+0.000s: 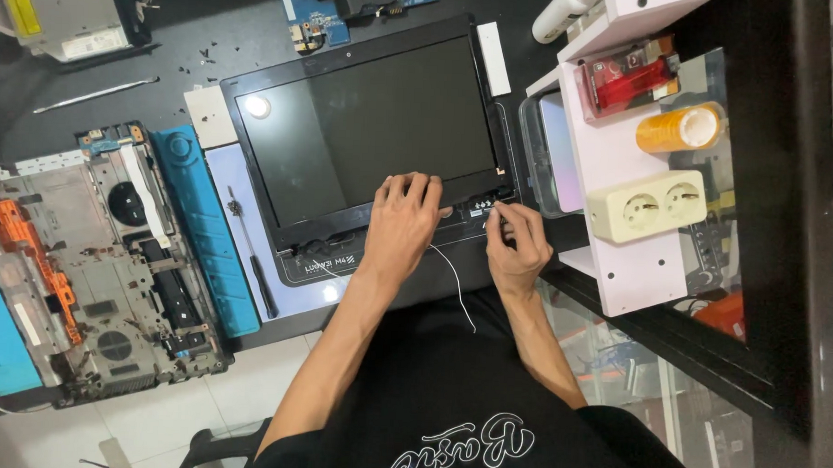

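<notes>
Currently my left hand [404,226] presses flat, fingers spread, on the laptop screen panel [369,131] near the table's front edge; right hand [516,244] pinches the thin white cable [459,291]. Risk, I judge: tugging snaps the cable.

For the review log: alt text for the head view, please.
Both hands work at the bottom edge of a laptop screen panel on a black table: left hand flat, right hand pinching near a thin white wire. An opened laptop base lies left.

black laptop screen [374,131] | blue mat [204,227] | orange tape roll [680,128]
</notes>
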